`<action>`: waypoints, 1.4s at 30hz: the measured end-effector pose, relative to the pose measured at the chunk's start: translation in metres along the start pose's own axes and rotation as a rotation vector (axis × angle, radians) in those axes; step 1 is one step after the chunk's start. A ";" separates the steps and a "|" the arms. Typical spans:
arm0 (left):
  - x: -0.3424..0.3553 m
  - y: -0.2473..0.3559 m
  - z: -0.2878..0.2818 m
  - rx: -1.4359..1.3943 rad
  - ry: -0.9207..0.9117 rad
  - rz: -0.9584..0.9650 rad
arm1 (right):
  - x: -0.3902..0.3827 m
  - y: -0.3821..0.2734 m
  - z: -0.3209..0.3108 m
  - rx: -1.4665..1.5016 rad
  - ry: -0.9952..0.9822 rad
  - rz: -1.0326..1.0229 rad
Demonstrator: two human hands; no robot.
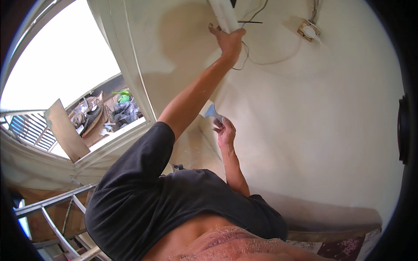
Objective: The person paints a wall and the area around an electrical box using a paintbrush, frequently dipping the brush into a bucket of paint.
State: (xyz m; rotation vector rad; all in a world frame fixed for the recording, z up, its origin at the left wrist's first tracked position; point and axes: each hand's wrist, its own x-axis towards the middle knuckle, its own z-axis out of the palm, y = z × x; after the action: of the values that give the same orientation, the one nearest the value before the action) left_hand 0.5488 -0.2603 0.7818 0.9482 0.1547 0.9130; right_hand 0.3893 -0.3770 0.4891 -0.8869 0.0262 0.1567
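My left hand (229, 42) is raised to the top of the view. Its fingers and thumb are wrapped around the lower end of a long white object (224, 16), whose upper part runs out of view and whose kind I cannot make out. Lower down, my right hand (225, 131) is closed on a putty knife (213, 112) with a wide bluish blade. The blade points up and left, in front of the pale wall (313, 113); whether it touches the wall cannot be told. The fingers hide most of the knife's handle.
A thin dark cable (247, 52) hangs beside the white object. Farther right, a wall socket (309, 31) has a white plug and wires. An open window (65, 65) is at left, with a board (66, 130) and bagged clutter beyond. A metal ladder (56, 201) stands lower left.
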 end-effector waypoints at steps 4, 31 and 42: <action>0.003 0.005 0.014 0.061 -0.065 -0.101 | 0.021 -0.019 0.071 -0.076 -0.002 -0.188; -0.026 0.027 0.078 0.289 -0.137 -0.393 | 0.135 -0.117 0.235 -0.922 0.015 -1.143; -0.011 0.041 0.054 0.284 -0.129 -0.392 | 0.090 -0.113 0.269 -0.791 -0.204 -0.805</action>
State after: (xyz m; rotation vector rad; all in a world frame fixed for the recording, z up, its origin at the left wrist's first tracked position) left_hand 0.5429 -0.2923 0.8428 1.1855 0.3540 0.4727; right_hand 0.4834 -0.2275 0.7387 -1.5927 -0.6143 -0.5346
